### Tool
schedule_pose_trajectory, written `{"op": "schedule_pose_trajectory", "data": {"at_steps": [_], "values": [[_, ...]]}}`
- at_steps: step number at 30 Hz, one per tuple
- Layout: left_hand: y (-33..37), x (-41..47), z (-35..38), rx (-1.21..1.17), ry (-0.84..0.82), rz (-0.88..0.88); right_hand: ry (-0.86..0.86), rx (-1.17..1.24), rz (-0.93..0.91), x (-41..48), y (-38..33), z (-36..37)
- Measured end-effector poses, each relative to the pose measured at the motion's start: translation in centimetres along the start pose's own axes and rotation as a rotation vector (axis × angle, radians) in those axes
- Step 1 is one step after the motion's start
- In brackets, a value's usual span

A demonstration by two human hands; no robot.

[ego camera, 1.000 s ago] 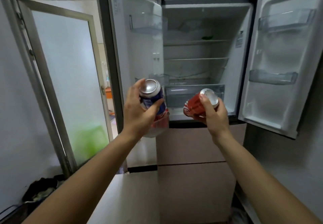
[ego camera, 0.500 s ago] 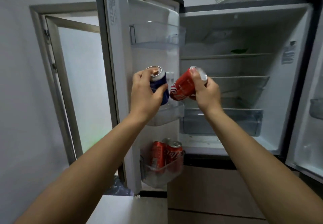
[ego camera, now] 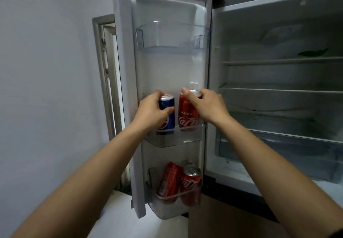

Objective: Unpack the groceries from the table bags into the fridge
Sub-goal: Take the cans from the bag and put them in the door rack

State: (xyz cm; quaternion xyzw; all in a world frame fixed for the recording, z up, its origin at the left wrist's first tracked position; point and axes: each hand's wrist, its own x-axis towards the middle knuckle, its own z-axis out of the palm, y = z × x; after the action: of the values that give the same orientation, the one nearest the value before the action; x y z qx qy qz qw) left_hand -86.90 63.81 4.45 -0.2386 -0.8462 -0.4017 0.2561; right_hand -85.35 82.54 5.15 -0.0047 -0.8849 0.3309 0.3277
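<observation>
The fridge stands open, its left door point(ego camera: 167, 74) facing me. My left hand point(ego camera: 150, 111) grips a blue cola can point(ego camera: 168, 116) from the left side. My right hand point(ego camera: 207, 106) holds a red cola can point(ego camera: 187, 114) by its top and right side. Both cans stand upright side by side, their bases down in the middle door bin point(ego camera: 176, 139). Two more red cans point(ego camera: 181, 184) sit in the bottom door bin point(ego camera: 174, 206), the left one leaning.
The top door bin point(ego camera: 172, 37) holds nothing. Glass shelves point(ego camera: 278, 61) and a clear drawer point(ego camera: 287, 150) fill the fridge interior on the right; a small green leaf point(ego camera: 313, 52) lies on the upper shelf. A window frame point(ego camera: 105, 74) is left of the door.
Both hands moved forward and down to the left door, turning the cans upright and lowering them into the middle door bin. The view has come closer to the door.
</observation>
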Motion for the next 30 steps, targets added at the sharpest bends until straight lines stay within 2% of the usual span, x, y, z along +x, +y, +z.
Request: {"op": "schedule_pose_trajectory", "data": {"at_steps": [7,11,15,19,25,30], "values": [[-0.1,-0.3,0.4,0.011,-0.001,-0.044,0.031,-0.042,-0.04,-0.1,0.7,0.8],[0.4,-1.5,0.5,-0.022,0.034,-0.05,0.063,0.034,-0.047,-1.1,1.0,1.4],[1.0,-4.8,-0.2,0.029,0.195,0.125,0.241,0.085,-0.155,-3.1,1.4,1.9],[-0.6,-8.7,-2.4,0.279,0.4,0.249,0.386,0.105,-0.26,-5.9,-0.3,3.8],[-8.9,-14.6,-10.1,0.565,0.33,0.039,0.55,-0.008,-0.377,-10.1,-6.9,10.4],[-16.9,-22.3,-21.7,0.738,0.322,-0.172,0.406,0.09,-0.557,-15.5,-16.6,19.5]]}}
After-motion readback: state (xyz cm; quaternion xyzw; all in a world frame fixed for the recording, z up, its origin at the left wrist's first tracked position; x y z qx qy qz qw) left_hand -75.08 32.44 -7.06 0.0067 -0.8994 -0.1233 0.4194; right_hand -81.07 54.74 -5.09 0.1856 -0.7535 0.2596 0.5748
